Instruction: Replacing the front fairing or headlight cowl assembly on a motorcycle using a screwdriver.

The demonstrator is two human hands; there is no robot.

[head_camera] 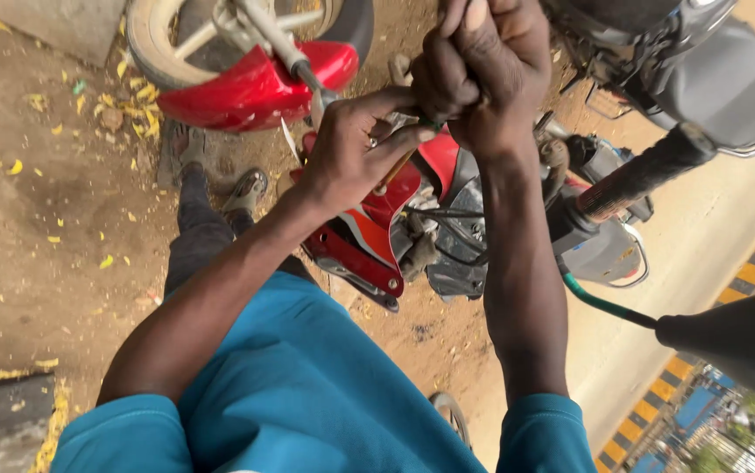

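I look down over my blue shirt at a red motorcycle (369, 236) on dirt. My left hand (356, 149) pinches a thin orange-and-green rod-like part (395, 166) next to the red body panel. My right hand (478, 70) is clenched in a fist just above and to the right of it, closed on the top of the same thin part, whose green end (428, 125) shows under the fist. What the part is cannot be told. The black handlebar grip (640, 175) sticks out to the right of my right forearm.
The front wheel and red mudguard (255, 83) are at the top left. My feet in sandals (246, 188) stand on bare dirt strewn with yellow leaves. A black mirror (737, 337) on a green stalk is at lower right. A yellow-black kerb (745, 280) runs at right.
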